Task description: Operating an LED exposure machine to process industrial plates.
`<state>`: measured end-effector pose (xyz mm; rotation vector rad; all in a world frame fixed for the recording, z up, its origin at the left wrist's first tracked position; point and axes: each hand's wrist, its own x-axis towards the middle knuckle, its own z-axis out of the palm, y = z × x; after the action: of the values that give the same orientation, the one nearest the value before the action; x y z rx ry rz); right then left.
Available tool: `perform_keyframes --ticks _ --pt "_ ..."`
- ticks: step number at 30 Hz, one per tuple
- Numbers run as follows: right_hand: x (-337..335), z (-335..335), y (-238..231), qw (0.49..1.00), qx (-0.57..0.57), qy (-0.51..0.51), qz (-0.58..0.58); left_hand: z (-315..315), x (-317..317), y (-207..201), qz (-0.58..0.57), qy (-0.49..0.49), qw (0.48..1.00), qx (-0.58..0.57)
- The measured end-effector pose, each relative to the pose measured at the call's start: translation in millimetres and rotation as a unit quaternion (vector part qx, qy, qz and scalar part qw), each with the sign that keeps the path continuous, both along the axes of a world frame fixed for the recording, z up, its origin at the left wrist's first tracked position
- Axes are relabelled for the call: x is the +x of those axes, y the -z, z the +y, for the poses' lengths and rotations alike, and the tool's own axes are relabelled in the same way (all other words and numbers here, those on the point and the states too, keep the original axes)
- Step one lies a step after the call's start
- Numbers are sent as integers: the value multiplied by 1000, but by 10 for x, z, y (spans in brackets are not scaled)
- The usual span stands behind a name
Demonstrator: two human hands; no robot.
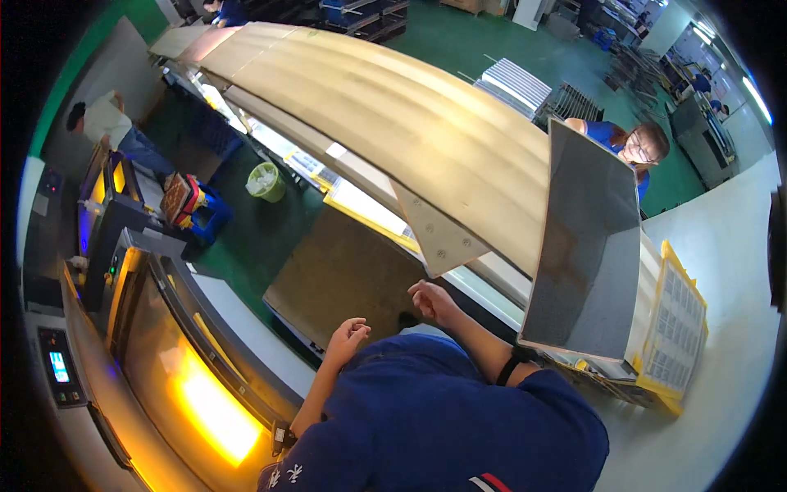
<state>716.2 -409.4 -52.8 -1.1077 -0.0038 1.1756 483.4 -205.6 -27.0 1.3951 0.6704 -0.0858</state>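
Observation:
My left hand [350, 338] is in front of my body with its fingers loosely bent and nothing seen in them. Close by on the right, my right hand [435, 302] hovers with half-curled fingers, also without a visible object. It is nearest to a pale triangular corner piece with round marks [443, 234], which juts from below the long wooden tabletop [377, 107]; hand and piece look apart. A large dark grey panel [586, 238] covers the tabletop's right end, beyond my right forearm. Below my hands lies a flat brown surface [344, 266].
On the left stands a machine with a glowing yellow window [213, 402] and a small control screen [58, 366]. A co-worker [631, 148] is behind the grey panel; another person [115, 123] bends at far left. A green bin [266, 182] and yellow-edged sheets [679, 328] flank the bench.

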Motion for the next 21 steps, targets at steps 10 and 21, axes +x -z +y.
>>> perform_keyframes --ticks 10,21 --pt "-845 1318 -1295 902 301 -187 248 265 -521 -646 -170 -67 965 -187" --pt "-2485 2390 -1411 874 371 -303 85 467 -1020 -1150 -312 -449 801 -243"
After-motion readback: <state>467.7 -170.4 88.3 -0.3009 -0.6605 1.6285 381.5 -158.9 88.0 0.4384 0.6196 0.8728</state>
